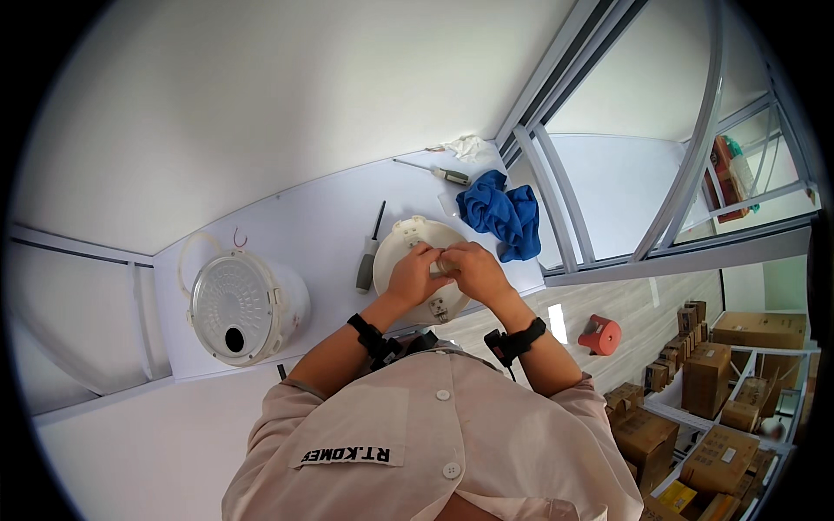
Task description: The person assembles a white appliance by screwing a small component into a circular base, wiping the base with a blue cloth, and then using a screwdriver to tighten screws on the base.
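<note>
A round white appliance part (pixel 408 239), like the underside of a cooker, lies on the white table (pixel 304 221) in front of me. My left hand (pixel 415 273) and my right hand (pixel 473 269) meet over its near side, fingers pinched together around a small pale piece that I cannot make out. Both wrists carry black bands. A screwdriver with a grey handle (pixel 368 256) lies just left of the part.
A white cooker body (pixel 239 304) lies on its side at the left. A blue cloth (pixel 499 213), a second screwdriver (pixel 439 173) and a crumpled white rag (pixel 469 146) lie at the back. Cardboard boxes (pixel 708 382) and a red object (pixel 599 334) are on the floor to the right.
</note>
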The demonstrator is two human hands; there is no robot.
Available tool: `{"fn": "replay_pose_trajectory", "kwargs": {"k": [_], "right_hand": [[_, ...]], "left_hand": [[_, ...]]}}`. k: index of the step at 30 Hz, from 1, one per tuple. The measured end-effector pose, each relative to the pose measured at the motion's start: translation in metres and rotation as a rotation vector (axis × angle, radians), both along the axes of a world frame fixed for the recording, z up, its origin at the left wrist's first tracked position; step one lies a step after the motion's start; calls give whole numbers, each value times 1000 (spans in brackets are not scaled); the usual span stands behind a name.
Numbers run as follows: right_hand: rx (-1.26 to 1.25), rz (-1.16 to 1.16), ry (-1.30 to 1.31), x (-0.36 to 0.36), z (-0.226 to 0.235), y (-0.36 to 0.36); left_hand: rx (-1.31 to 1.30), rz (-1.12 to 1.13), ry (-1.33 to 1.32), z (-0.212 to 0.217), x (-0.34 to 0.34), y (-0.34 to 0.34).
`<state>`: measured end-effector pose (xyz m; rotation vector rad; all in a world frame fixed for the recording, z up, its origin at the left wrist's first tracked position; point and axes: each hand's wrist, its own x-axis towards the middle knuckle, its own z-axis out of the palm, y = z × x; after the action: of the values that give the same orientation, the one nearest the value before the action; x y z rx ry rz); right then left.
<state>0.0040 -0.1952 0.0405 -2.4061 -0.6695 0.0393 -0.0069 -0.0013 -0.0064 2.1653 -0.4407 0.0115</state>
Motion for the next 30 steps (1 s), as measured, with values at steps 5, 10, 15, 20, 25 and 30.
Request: {"fn": "replay_pose_trajectory", "kwargs": {"k": [5,10,15,20,25,30], "right_hand": [[14,-77,14,-6,-2,3],[-41,-104,13,-7,0,3],[-113,-121,-39,-6,-6,5],[-202,-191,-58,-6,-11,12],[-249,-234,-47,-9,-8,19],[-214,-229,-4,-13,-7,17]], "left_hand": [[22,-10,-24,1,0,1],[25,-35,13,0,0,1],[39,-29,13,1,-1,1],[35,-15,3,0,-2,1],[38,-19,6,-1,-2,0],[59,-38,58,0,0,1]]}}
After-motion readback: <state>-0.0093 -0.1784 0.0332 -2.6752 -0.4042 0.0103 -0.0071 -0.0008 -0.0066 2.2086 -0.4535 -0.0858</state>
